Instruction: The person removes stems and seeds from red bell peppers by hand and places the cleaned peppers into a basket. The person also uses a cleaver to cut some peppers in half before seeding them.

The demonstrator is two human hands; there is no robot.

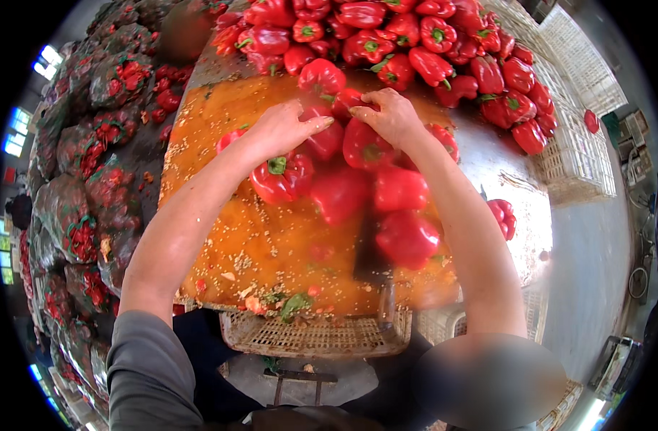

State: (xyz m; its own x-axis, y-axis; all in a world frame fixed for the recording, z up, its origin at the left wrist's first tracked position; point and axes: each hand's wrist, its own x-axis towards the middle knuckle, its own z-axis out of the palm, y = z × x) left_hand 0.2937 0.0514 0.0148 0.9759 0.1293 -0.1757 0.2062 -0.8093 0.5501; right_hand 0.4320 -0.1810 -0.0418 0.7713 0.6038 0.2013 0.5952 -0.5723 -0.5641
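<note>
Several red bell peppers (pixel 340 194) lie on an orange cutting board (pixel 226 242) strewn with pale seeds. My left hand (pixel 291 126) rests on or just over peppers at the board's upper middle, thumb and fingers apart. My right hand (pixel 385 116) touches a red pepper (pixel 348 102) with its fingers curled; whether it grips it is not plain. Below the peppers a cleaver (pixel 372 253) lies partly hidden, its handle (pixel 386 304) over the near edge. Part of this area is blurred.
A big heap of red peppers (pixel 361 43) covers the table's far side. White plastic crates (pixel 571 161) stand at the right. Net bags of peppers (pixel 65 210) are stacked at the left. Below the near edge sits a plastic basket (pixel 318 339). Green and red scraps (pixel 294 304) lie near that edge.
</note>
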